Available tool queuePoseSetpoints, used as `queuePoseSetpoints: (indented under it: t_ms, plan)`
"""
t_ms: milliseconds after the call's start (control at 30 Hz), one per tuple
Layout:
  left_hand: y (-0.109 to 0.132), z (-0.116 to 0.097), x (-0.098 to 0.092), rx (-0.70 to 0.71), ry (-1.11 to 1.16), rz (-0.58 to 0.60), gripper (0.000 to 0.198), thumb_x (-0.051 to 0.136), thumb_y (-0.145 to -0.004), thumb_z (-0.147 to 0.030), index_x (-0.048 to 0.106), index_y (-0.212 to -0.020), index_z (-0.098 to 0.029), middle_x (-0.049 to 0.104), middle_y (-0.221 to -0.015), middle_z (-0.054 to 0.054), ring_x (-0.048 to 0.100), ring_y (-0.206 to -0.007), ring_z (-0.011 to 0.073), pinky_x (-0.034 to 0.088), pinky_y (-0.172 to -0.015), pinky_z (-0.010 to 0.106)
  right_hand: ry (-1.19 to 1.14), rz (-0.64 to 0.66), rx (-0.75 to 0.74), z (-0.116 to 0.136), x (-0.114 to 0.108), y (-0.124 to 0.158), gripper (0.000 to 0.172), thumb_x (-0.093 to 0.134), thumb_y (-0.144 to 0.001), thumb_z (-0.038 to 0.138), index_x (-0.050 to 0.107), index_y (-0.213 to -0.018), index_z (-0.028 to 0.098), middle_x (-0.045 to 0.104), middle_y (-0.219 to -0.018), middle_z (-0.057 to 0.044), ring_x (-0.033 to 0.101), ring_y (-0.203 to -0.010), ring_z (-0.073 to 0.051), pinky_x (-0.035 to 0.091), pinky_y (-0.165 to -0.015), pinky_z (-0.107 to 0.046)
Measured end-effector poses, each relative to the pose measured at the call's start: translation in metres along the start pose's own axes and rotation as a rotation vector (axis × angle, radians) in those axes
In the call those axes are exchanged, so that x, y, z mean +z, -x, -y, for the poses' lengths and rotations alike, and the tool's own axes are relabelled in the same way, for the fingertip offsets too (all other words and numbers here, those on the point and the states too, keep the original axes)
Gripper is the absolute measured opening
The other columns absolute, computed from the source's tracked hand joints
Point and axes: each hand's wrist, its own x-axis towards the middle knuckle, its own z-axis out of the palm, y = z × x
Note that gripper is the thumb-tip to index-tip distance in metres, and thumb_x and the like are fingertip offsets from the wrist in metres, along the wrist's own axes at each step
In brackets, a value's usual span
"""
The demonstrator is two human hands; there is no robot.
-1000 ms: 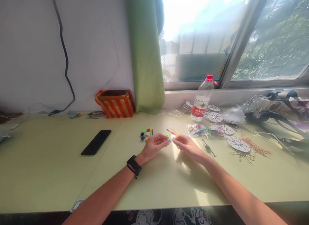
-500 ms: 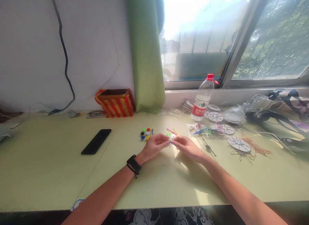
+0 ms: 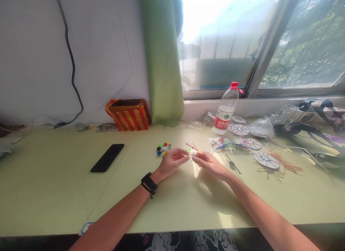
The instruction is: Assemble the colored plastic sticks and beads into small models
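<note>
My right hand [image 3: 208, 164] pinches a small, thin plastic pointer [image 3: 196, 166], its slim end slanting down below the fingertips. Facing it closely, my left hand [image 3: 174, 162] has its thumb and fingers drawn together; whatever may be between their tips is too small to make out. Just beyond the hands lie a red arrow [image 3: 189, 146] and a few green and white bits, partly covered. Past my left fingers sits a cluster of small coloured round pieces [image 3: 159, 149] with thin sticks. A black arrow pointer with a round middle [image 3: 232, 164] lies right of my right hand.
A black phone [image 3: 107, 158] lies at left, before a striped box [image 3: 129, 116]. Behind right stand a water bottle [image 3: 225, 112] and plastic bags of coloured parts [image 3: 222, 145]. Slotted white discs [image 3: 266, 160], brown bands [image 3: 287, 163] and black straps [image 3: 307, 132] fill the right side.
My fingertips have come slightly apart. The blue bit that was between both hands no longer shows there, and a thin pointer now shows at my right fingertips.
</note>
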Motion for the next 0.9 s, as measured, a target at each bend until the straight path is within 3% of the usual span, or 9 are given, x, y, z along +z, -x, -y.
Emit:
queuePoseSetpoints:
  t_ms: [200, 367, 500, 700, 800, 900]
  plan:
    - [-0.006, 0.008, -0.006, 0.003, -0.091, -0.091, 0.026, 0.078, -0.085, -0.041, 0.076, -0.091, -0.016, 0.075, -0.082, 0.007, 0.070, -0.075, 0.0188, 0.056, -0.070, 0.031, 0.648, -0.301, 0.074, -0.021, -0.021, 0.000, 0.030, 0.057, -0.083, 0.037, 0.043, -0.061, 0.021, 0.050, -0.059, 0.001, 0.041, -0.058, -0.015, 0.025, -0.059, -0.029]
    - [-0.003, 0.004, -0.008, 0.146, -0.434, -0.098, 0.013, 0.070, -0.090, -0.031, 0.075, -0.091, -0.020, 0.075, -0.092, 0.007, 0.069, -0.081, 0.0208, 0.053, -0.071, 0.032, 0.951, -0.251, 0.215, -0.028, -0.032, 0.003, 0.030, 0.060, -0.077, 0.034, 0.044, -0.056, 0.020, 0.051, -0.055, -0.002, 0.042, -0.057, -0.016, 0.020, -0.058, -0.030]
    - [0.001, -0.002, -0.008, 0.305, -0.704, -0.062, 0.012, 0.063, -0.092, -0.021, 0.074, -0.097, -0.022, 0.073, -0.103, 0.006, 0.066, -0.099, 0.0239, 0.051, -0.087, 0.037, 1.068, -0.233, 0.275, -0.029, -0.037, 0.004, 0.026, 0.059, -0.078, 0.034, 0.048, -0.060, 0.020, 0.053, -0.057, -0.003, 0.043, -0.056, -0.015, 0.018, -0.058, -0.030]
    - [0.001, 0.003, -0.012, 0.291, -0.872, -0.061, 0.020, 0.058, -0.094, -0.020, 0.070, -0.109, -0.023, 0.070, -0.111, 0.005, 0.062, -0.109, 0.0251, 0.050, -0.093, 0.039, 1.157, -0.284, 0.303, -0.034, -0.048, 0.007, 0.007, 0.059, -0.074, 0.019, 0.052, -0.074, 0.021, 0.062, -0.068, -0.002, 0.046, -0.059, -0.016, 0.017, -0.058, -0.030]
    - [0.000, 0.005, -0.013, 0.287, -0.923, -0.064, 0.020, 0.057, -0.095, -0.021, 0.070, -0.110, -0.022, 0.069, -0.111, 0.006, 0.061, -0.108, 0.0258, 0.050, -0.093, 0.040, 1.161, -0.329, 0.261, -0.037, -0.049, 0.007, 0.018, 0.055, -0.070, 0.007, 0.054, -0.082, 0.021, 0.064, -0.073, -0.002, 0.049, -0.062, -0.017, 0.018, -0.059, -0.030]
    - [0.000, 0.006, -0.014, 0.277, -0.956, -0.060, 0.019, 0.059, -0.095, -0.023, 0.069, -0.110, -0.021, 0.069, -0.109, 0.007, 0.060, -0.107, 0.0266, 0.049, -0.094, 0.041, 1.069, -0.369, 0.147, -0.038, -0.041, 0.005, 0.019, 0.053, -0.073, 0.007, 0.055, -0.085, 0.021, 0.064, -0.078, -0.003, 0.053, -0.068, -0.019, 0.025, -0.060, -0.030]
